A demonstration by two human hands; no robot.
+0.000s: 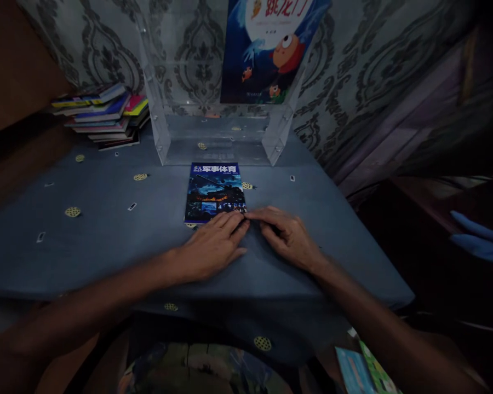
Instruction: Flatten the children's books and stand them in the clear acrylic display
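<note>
A dark blue book point(216, 189) with a tank on its cover lies flat on the cloth-covered table. Across its lower right edge rests my left hand point(216, 243), fingers stretched out and the palm on the cloth. My right hand point(287, 232) is at the book's lower right corner, its index finger extended to the corner and the other fingers curled under. Nothing shows inside that hand. Just behind the book stands a clear acrylic rack point(217, 148), and a large blue picture book point(267, 60) with orange fish leans in its upper part.
A stack of books point(107, 115) stands at the table's back left. The grey-blue tablecloth point(107, 241) has pineapple prints and hangs over the front edge. Further books point(355, 369) lie low at the front right. Something blue point(482, 238) sits at the right edge.
</note>
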